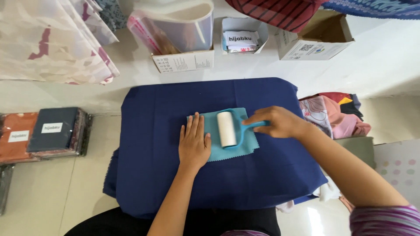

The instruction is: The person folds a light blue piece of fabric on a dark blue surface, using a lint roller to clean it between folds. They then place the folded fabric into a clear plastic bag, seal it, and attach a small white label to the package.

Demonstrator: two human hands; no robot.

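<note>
**Lint roller on teal cloth, mid-worktop**

Centre of the worktop, on the navy cloth (157, 175) that drapes over it: a small teal cloth square (214, 150) with zigzag edges lies flat.

- Left hand (194, 142): flat, palm down, fingers spread. It pins the teal square's left part and closes on nothing.
- Right hand (280, 122): grip closed around the teal handle of the lint roller (227, 128). The white roll sits on the teal square, axis running front to back, just right of the left hand's fingers and not touching them as far as I can tell.

Step in hand, my read: de-linting the teal square, with one hand holding it down and the other working the roller.

A next stroke would call for:
- the left palm kept flat so the square doesn't ride up with the sticky roll
- steady downward pressure, strokes kept on the square and away from the pinning fingers
- a shift of the left hand to reach the part it covers

Around it:
- far edge: open cardboard boxes (315, 41) and a box of clear plastic sleeves (181, 32)
- left, off the worktop: packed folded fabrics (43, 133)
- right: a pile of mixed fabrics (337, 116)
</note>
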